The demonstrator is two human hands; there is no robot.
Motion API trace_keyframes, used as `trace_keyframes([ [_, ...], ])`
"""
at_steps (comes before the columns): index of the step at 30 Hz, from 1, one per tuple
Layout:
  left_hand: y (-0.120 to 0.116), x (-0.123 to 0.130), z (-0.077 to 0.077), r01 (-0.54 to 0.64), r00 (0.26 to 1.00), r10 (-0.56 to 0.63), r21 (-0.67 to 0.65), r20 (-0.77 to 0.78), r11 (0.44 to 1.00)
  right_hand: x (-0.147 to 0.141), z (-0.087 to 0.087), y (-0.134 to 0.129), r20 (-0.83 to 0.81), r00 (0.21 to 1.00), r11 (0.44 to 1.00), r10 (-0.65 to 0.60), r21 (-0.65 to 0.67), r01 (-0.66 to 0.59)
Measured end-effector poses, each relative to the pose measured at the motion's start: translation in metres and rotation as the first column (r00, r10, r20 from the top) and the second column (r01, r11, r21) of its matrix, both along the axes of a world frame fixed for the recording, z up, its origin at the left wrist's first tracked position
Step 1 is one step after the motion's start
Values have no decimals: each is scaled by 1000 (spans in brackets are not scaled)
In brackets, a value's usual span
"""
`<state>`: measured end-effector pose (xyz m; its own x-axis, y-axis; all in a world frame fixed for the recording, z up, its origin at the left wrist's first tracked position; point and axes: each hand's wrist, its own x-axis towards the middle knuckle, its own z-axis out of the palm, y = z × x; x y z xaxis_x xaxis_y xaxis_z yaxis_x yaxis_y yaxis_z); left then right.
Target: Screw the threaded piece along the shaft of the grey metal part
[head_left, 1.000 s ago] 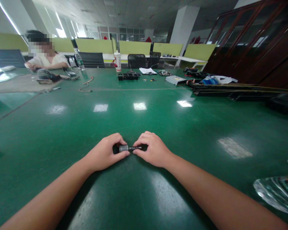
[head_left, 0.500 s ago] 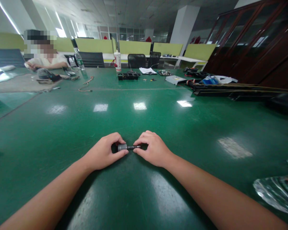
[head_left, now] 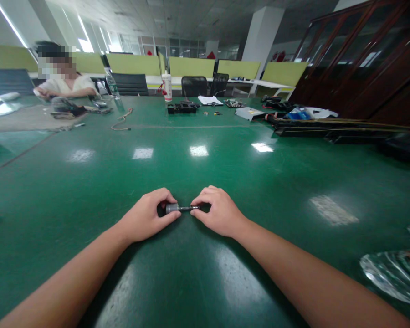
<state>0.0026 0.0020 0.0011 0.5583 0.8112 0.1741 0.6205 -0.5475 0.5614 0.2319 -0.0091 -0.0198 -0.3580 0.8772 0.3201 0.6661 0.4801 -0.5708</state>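
Note:
A small grey cylinder (head_left: 172,208) with a thin dark shaft (head_left: 185,209) lies level between my hands, low over the green tabletop (head_left: 191,173). My left hand (head_left: 146,216) pinches the cylinder between thumb and fingers. On the other side, my right hand (head_left: 218,212) grips the shaft's right end between thumb and fingertips. A narrow gap separates the two sets of fingertips, and the shaft shows in it.
Clear plastic packaging (head_left: 392,278) lies at the right edge. Farther back are a black part (head_left: 182,108), a white bottle (head_left: 167,87), a cord (head_left: 123,119), a silver box (head_left: 249,113) and long black rails (head_left: 300,129). A person (head_left: 66,84) sits back left.
My left hand and the grey cylinder have shifted slightly left, and the gap between my fingertips is a little wider. My right hand has barely moved.

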Motion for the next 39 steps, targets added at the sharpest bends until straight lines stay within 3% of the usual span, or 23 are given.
trace_keyframes([
  [13, 0, 1, 1, -41, 999, 41, 12, -8, 999, 2, 0, 1, 16, 999, 999, -38, -17, 39],
  [21, 1, 2, 1, -63, 998, 63, 22, -9, 998, 8, 0, 5, 14, 988, 987, -157, -15, 157],
  [39, 2, -1, -1, -57, 998, 57, 8, -19, 998, 5, -1, 4, -43, 997, 998, -69, -6, 69],
])
